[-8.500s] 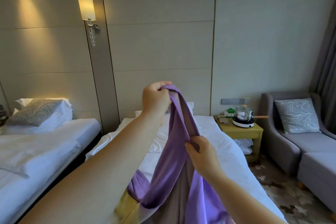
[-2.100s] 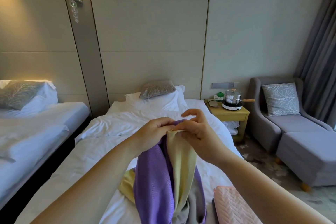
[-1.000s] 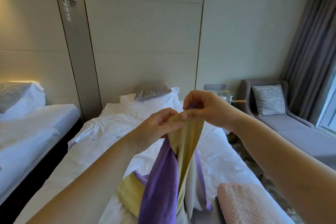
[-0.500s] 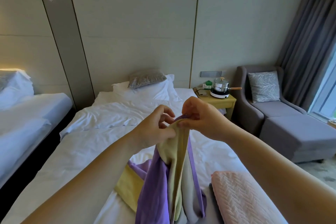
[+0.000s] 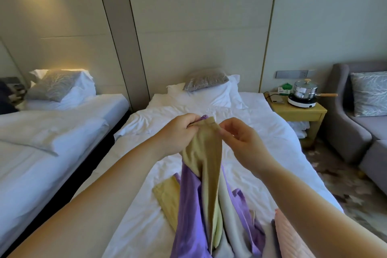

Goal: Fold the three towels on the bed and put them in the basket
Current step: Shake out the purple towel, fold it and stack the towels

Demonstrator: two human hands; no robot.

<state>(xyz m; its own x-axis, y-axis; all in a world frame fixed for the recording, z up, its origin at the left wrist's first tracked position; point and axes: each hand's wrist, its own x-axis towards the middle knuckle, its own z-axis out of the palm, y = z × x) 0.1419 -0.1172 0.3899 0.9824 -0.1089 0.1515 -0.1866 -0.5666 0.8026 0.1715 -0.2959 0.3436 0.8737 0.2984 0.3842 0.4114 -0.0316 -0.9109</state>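
Observation:
A towel with purple, yellow and pale bands (image 5: 201, 174) hangs bunched in the air over the white bed (image 5: 272, 136). Its lower part trails onto the sheet. My left hand (image 5: 178, 134) grips the top corner of the towel, where a purple tip pokes out. My right hand (image 5: 240, 138) is right beside it and pinches the towel's upper edge between thumb and fingertips. A folded pink towel (image 5: 291, 236) lies on the bed at the lower right. No basket is in view.
A second white bed (image 5: 41, 132) stands to the left across a dark gap. A yellow bedside table (image 5: 301, 111) with a steel pot (image 5: 304, 90) on a hotplate is at the right. A grey sofa (image 5: 356, 128) stands beyond it. Pillows (image 5: 209, 90) lie at the headboard.
My view has swung left and the left bed is back in sight. My hands still hold the towel's top together, now slightly lower. My right hand has shifted to a fingertip pinch on the edge.

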